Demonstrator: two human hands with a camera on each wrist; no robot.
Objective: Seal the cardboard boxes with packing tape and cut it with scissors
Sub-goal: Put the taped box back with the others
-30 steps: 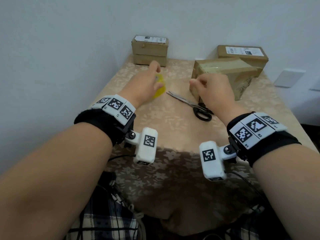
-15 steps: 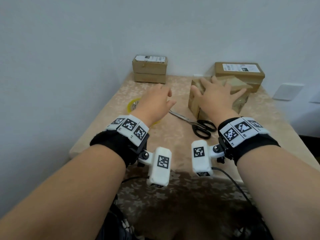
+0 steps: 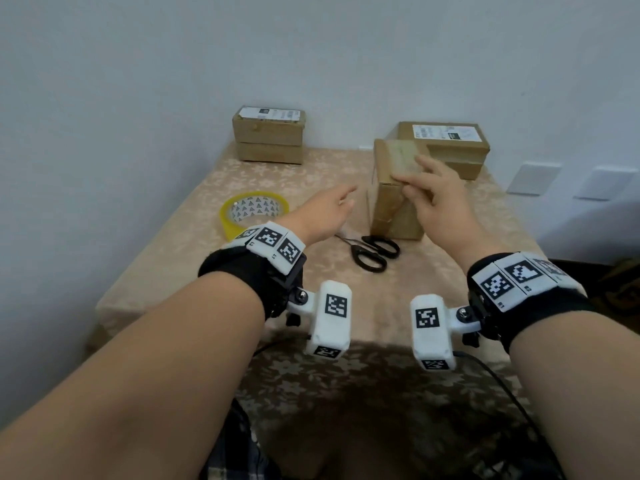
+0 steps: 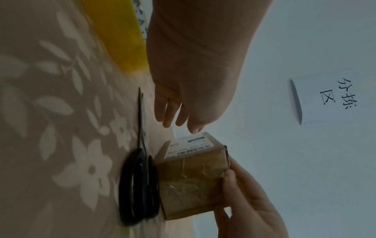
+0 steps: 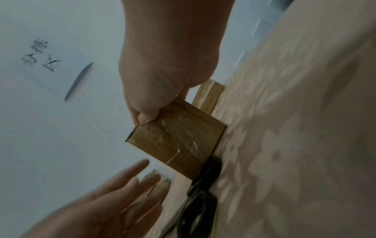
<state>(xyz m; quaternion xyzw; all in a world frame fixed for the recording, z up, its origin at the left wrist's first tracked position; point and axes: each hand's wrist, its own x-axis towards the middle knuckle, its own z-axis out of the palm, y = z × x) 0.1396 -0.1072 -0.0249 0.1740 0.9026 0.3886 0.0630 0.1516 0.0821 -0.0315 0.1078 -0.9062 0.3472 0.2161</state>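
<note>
— On the patterned surface [image 3: 214, 271], mid-right: taped box [image 3: 388, 202] stands on end, its lower edge touching the cloth. Right hand [image 3: 440, 202] holds it at the top near corner, fingers over the top, thumb on the near face. Grip there clamped on the cardboard.

— Left hand [image 3: 322, 216]?

— Holds nothing. Fingers straight and spread, pointing toward the box, just beside its left face. Whether the tips touch it cannot be told; the right wrist view is blurred there.

— Tools?

— Scissors [image 3: 370, 251] flat on the surface, black handles right at the foot of the box, blades running left under the left hand. Whether the handles touch the box is unclear. Yellow roll of packing tape [image 3: 254, 211] lies flat, left of the left hand, apart from the box.

— Other boxes?

— Stack of two small boxes [image 3: 268, 140] at the far edge against the wall, white label on top. Labelled box [image 3: 446, 147] far right, just behind the held one. Wall carries a paper note [image 4: 325, 99] with handwritten characters.
</note>
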